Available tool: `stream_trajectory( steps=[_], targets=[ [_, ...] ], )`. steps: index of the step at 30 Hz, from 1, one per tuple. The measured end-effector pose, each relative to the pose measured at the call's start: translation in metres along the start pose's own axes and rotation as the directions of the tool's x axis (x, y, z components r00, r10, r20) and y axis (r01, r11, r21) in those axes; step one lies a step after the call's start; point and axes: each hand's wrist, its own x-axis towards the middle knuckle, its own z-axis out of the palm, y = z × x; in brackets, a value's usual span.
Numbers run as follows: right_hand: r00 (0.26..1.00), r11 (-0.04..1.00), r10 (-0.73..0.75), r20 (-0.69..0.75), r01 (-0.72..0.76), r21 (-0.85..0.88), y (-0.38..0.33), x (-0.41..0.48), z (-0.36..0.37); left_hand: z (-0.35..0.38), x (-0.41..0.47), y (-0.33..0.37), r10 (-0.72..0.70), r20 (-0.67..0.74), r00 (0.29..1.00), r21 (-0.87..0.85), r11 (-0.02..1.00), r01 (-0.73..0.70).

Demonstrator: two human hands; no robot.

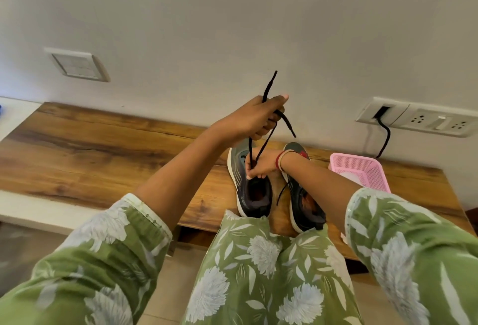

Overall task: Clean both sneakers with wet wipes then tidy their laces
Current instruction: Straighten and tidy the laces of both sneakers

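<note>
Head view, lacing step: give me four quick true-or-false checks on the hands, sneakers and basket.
1. The left hand grips the black laces raised above the sneakers. True.
2. The right hand rests in the pink basket. False: it pinches the black laces at the opening of the sneaker on the left.
3. Both sneakers stand on the wooden table. True; the other sneaker stands beside the first.
4. The pink basket sits left of the sneakers. False: it sits to their right.
</note>
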Motion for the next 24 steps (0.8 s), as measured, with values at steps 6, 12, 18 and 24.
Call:
stream_trajectory(
  steps=[6, 12, 18, 24],
  targets=[
    [0.996, 0.985, -0.011, -0.087, 0.026, 0.172, -0.009, -0.032, -0.024, -0.009, 0.002, -0.002, 0.071, -0.139, 0.988, 0.014, 0.997, -0.07],
    [0.966, 0.91, -0.117, -0.229, 0.197, 0.366, -0.037, -0.078, -0.06, -0.012, 0.0, 0.007, 0.181, -0.226, 0.957, 0.066, 0.983, -0.171],
    [0.941, 0.891, -0.136, -0.309, 0.253, 0.377, -0.059, -0.099, -0.075, -0.014, -0.004, 0.011, 0.277, -0.344, 0.897, 0.123, 0.961, -0.249],
    [0.941, 0.866, -0.112, -0.32, 0.251, 0.433, -0.072, -0.113, -0.079, -0.018, -0.015, -0.033, 0.22, -0.377, 0.9, -0.296, 0.892, -0.342]
  ],
)
